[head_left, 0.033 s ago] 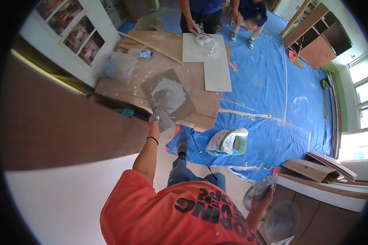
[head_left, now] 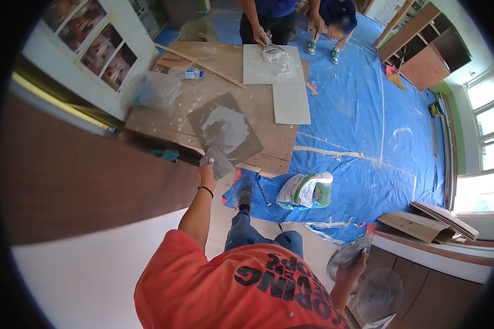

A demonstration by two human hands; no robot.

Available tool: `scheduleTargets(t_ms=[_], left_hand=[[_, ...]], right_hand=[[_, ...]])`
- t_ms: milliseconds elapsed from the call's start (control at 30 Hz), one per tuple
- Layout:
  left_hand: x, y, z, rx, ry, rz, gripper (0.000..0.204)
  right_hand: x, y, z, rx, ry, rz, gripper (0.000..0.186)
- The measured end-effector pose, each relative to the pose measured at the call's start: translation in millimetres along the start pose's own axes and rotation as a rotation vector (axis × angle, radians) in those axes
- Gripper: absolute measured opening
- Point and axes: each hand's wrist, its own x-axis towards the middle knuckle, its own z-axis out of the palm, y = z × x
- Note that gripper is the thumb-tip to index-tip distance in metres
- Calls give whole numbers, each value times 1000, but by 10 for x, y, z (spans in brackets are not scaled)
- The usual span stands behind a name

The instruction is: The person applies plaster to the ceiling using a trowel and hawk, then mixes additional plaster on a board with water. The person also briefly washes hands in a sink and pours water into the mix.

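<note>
My left hand (head_left: pixel 206 171) grips a grey flat trowel (head_left: pixel 219 163) at the near edge of a low plywood-topped table (head_left: pixel 170 123). The trowel touches or overlaps the near corner of a dark square board (head_left: pixel 247 146), which carries a spread mound of pale grey compound (head_left: pixel 224 127). At the lower right, my right hand (head_left: pixel 352 270) grips a grey, smeared metal tool (head_left: pixel 354 247), its exact shape unclear. Below that hand is a round translucent plastic item (head_left: pixel 380 293), perhaps a lid or bucket.
Two co-workers (head_left: pixel 269 13) (head_left: pixel 337 19) are across the table, one holding smeared material over white boards (head_left: pixel 291 101). A bottle (head_left: pixel 192 73) and plastic bag (head_left: pixel 153 90) lie on the table. An open sack (head_left: pixel 304 191) stands on blue sheeting (head_left: pixel 357 98); cardboard (head_left: pixel 411 225) lies right.
</note>
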Motion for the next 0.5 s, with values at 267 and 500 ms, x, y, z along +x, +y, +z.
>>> scheduleTargets(t_ms=[267,500], left_hand=[[-1,-212,518,-335,107,-111,34],[291,-53,219,-142,-234,-108,31]], right_hand=[[-119,234,938,-21,10,62,47],[-19,217,983,95,-20,73,45]])
